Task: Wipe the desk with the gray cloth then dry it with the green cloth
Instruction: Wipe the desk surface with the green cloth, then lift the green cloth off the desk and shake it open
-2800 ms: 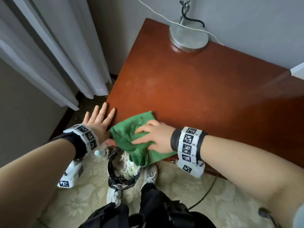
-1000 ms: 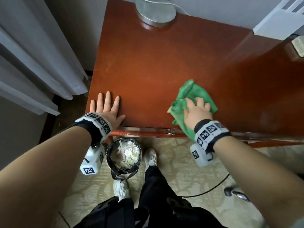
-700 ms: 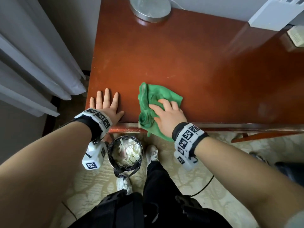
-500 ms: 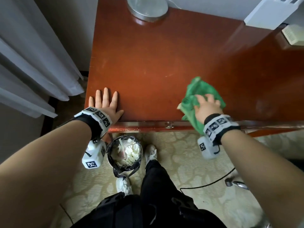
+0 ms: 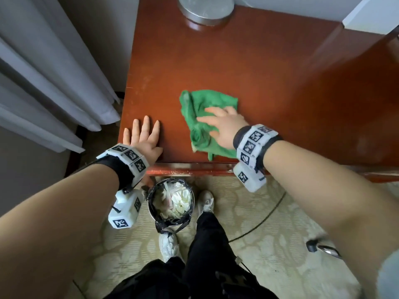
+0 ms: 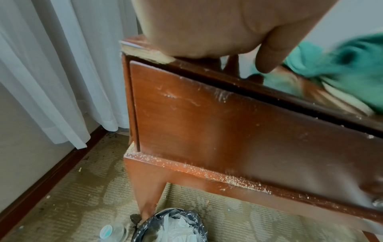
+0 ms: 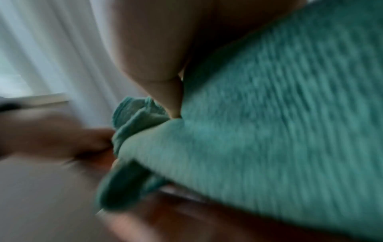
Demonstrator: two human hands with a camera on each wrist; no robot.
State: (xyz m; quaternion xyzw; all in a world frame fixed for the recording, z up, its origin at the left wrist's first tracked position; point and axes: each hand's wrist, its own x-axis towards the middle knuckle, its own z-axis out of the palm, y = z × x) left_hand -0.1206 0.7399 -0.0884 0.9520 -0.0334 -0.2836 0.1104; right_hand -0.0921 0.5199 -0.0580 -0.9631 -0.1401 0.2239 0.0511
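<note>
A crumpled green cloth [image 5: 198,117] lies on the red-brown desk [image 5: 269,83] near its front edge. My right hand [image 5: 222,124] lies flat on top of it, fingers straight and spread, pressing it to the wood. The right wrist view is blurred and filled with the green cloth [image 7: 269,122] under my palm. My left hand [image 5: 142,137] rests flat on the desk's front left corner, fingers straight, holding nothing. In the left wrist view my left hand [image 6: 217,32] sits on the desk edge with the green cloth [image 6: 342,57] to its right. No gray cloth is in view.
A round metal lamp base [image 5: 205,7] stands at the back of the desk. A lined waste bin [image 5: 170,203] full of tissues stands on the carpet under the front edge, beside my feet. White curtains [image 5: 54,72] hang at the left. A cable [image 5: 259,221] runs across the floor.
My right hand has swept the green cloth leftward along the front edge, after going right a moment before. The left hand has stayed flat on the corner.
</note>
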